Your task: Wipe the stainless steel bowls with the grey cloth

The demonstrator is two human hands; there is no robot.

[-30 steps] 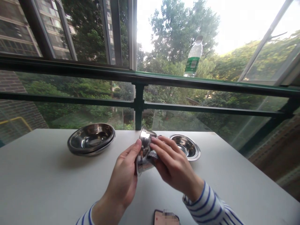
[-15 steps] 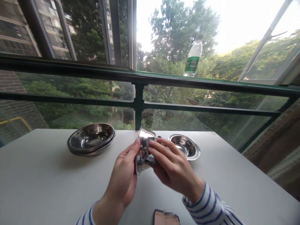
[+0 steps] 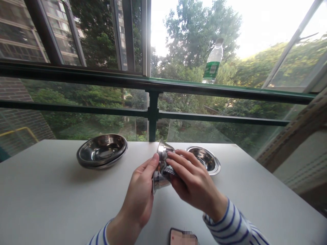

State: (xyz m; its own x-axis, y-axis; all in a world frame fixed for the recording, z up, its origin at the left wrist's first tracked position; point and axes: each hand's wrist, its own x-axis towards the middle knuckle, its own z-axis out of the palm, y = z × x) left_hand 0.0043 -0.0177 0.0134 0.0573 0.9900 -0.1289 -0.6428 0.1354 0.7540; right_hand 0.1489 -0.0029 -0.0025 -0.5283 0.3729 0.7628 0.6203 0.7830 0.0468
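A shiny metal bowl [image 3: 161, 182] is tilted on its side above the middle of the white table [image 3: 63, 204]. My left hand [image 3: 143, 183] grips its rim, thumb on the outer wall. Against the bowl's outside, my right hand [image 3: 195, 178] presses a small black-and-white checked cloth [image 3: 169, 170]; most of the cloth is hidden under the fingers. Behind my right hand, another metal bowl [image 3: 213, 163] or a small stack of them sits on the table, partly covered by that hand.
A stack of wider metal bowls [image 3: 102, 153] stands at the table's back left. A phone [image 3: 182, 237] lies at the near edge. On the green railing [image 3: 178, 86] behind the table stands a plastic bottle [image 3: 212, 66] with a green label. A curtain [image 3: 288, 136] hangs at the right.
The view has shifted slightly, moving everything a little to the right. Both hands keep hold of the bowl and cloth, with only a small shift of the right fingers on the wall.
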